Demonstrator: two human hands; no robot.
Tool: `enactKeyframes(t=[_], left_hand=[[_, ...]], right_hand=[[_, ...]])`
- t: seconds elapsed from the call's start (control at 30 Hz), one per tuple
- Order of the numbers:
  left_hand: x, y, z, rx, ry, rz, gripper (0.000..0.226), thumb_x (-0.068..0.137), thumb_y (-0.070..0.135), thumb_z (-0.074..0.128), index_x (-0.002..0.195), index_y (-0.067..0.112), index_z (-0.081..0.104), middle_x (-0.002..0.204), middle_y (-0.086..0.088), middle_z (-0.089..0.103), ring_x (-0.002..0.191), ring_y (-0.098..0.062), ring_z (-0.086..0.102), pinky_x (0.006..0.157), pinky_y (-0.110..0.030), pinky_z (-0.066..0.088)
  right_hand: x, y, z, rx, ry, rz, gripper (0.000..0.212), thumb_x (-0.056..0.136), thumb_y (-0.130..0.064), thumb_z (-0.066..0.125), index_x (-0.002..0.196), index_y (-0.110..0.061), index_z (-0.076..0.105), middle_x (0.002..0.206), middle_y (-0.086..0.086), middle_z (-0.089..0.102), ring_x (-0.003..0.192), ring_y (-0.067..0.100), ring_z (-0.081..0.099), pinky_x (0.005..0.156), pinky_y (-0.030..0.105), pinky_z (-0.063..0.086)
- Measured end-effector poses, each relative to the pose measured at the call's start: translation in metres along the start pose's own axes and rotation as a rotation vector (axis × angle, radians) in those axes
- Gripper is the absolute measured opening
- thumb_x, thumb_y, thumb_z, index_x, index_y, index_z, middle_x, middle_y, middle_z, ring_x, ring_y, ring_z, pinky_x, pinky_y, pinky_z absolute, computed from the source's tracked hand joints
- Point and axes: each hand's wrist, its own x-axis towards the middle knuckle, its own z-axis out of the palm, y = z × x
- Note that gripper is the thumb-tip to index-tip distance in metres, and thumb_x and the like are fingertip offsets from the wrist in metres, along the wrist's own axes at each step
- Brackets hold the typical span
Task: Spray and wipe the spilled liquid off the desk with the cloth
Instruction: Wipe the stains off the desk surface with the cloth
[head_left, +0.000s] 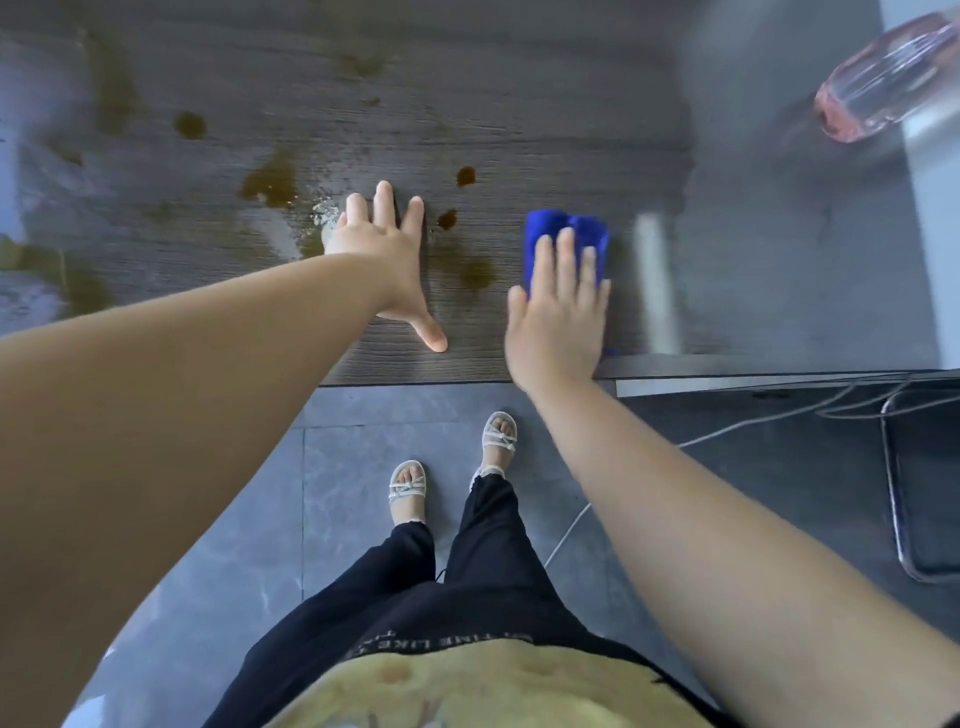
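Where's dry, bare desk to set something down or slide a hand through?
Free: the grey stretch between the blue cloth and the spray bottle; also the near-edge strip between left hand and right hand. Crowded: brown spills ring the left hand and spread leftwards over the desk.

An office or study, it seems: grey wood-grain desk (519, 104), marbled grey floor tiles (363, 467), loose cables (727, 427) and a chrome-framed chair (894, 493).

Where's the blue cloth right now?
In the head view the blue cloth lies on the desk, right of centre near the front edge, under the flat right hand; brown spill spots sit just to its left.
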Motion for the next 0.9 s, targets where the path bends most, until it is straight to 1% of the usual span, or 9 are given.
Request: enactKeyframes(t=[0.1,0.17,0.3,0.4,0.47,0.63,0.7,0.8,0.9], left_hand=[[0.001,0.001,-0.001,-0.002,0.003,-0.008,0.153,0.041,0.072,0.079,0.149,0.019,-0.015,0.157,-0.009,-0.012,0.143,-0.037,-0.005,0.109,-0.047,0.028],[0.0,0.001,0.0,-0.012,-0.003,-0.008,0.154,0.039,0.072,0.08,0.149,0.019,-0.014,0.157,-0.009,-0.012,0.142,-0.037,-0.005,0.11,-0.046,0.028],[0.001,-0.001,0.001,-0.034,-0.002,-0.002,0.154,0.038,0.071,0.08,0.149,0.021,-0.014,0.157,-0.007,-0.012,0.142,-0.036,-0.005,0.109,-0.046,0.03],[0.002,-0.002,0.002,-0.028,-0.003,-0.006,0.155,0.038,0.071,0.08,0.149,0.021,-0.016,0.156,-0.007,-0.013,0.142,-0.036,-0.006,0.11,-0.047,0.028],[0.001,0.0,0.001,-0.012,-0.007,-0.008,0.154,0.039,0.071,0.08,0.148,0.02,-0.016,0.156,-0.008,-0.013,0.142,-0.037,-0.006,0.11,-0.047,0.028],[0.0,0.0,0.0,0.004,0.011,-0.008,0.151,0.042,0.073,0.078,0.149,0.02,-0.015,0.156,-0.008,-0.013,0.143,-0.036,-0.006,0.11,-0.048,0.027],[0.0,-0.002,0.002,0.003,0.012,0.001,0.152,0.041,0.074,0.077,0.149,0.021,-0.016,0.156,-0.007,-0.014,0.143,-0.035,-0.007,0.111,-0.048,0.026],[-0.001,-0.007,0.006,0.002,0.031,0.015,0.152,0.039,0.078,0.074,0.149,0.022,-0.016,0.156,-0.006,-0.014,0.143,-0.034,-0.007,0.113,-0.048,0.022],[-0.001,-0.009,0.006,0.028,0.067,0.035,0.152,0.039,0.082,0.07,0.149,0.021,-0.014,0.156,-0.008,-0.011,0.143,-0.034,-0.005,0.115,-0.048,0.014]], right_hand=[[-0.02,0.003,-0.003,-0.03,-0.104,-0.435,0.057,0.094,-0.036,0.024,0.147,-0.014,0.029,0.155,0.006,0.024,0.142,0.029,0.021,0.113,0.047,0.018],[-0.004,0.039,-0.011,-0.06,-0.137,-0.597,0.055,0.093,-0.033,0.025,0.145,-0.015,0.033,0.154,0.004,0.027,0.141,0.028,0.025,0.111,0.05,0.021],[0.025,0.098,-0.024,0.01,-0.1,-0.171,0.051,0.1,-0.026,0.031,0.149,-0.018,0.022,0.158,0.0,0.012,0.145,0.025,0.009,0.115,0.053,0.011],[0.027,0.064,-0.018,0.044,-0.004,0.18,0.053,0.1,-0.028,0.031,0.15,-0.018,0.015,0.159,0.0,0.005,0.146,0.023,0.004,0.115,0.049,0.004],[0.021,0.023,-0.011,0.085,0.017,0.217,0.056,0.099,-0.031,0.032,0.151,-0.017,0.015,0.159,0.002,0.006,0.146,0.025,0.005,0.116,0.049,0.006],[0.001,0.008,-0.007,-0.022,-0.132,-0.529,0.055,0.095,-0.03,0.021,0.148,-0.015,0.026,0.156,0.004,0.02,0.144,0.028,0.017,0.114,0.049,0.013],[0.02,0.043,-0.015,-0.075,-0.143,-0.625,0.054,0.095,-0.026,0.022,0.148,-0.015,0.027,0.157,0.003,0.019,0.144,0.027,0.017,0.113,0.052,0.014],[0.041,0.075,-0.024,-0.043,-0.135,-0.25,0.052,0.1,-0.021,0.029,0.15,-0.019,0.016,0.159,-0.001,0.006,0.146,0.022,0.005,0.116,0.051,0.007],[0.038,0.041,-0.017,-0.004,-0.052,0.06,0.055,0.1,-0.027,0.03,0.151,-0.018,0.009,0.159,0.0,-0.001,0.146,0.022,0.0,0.116,0.048,0.003]])
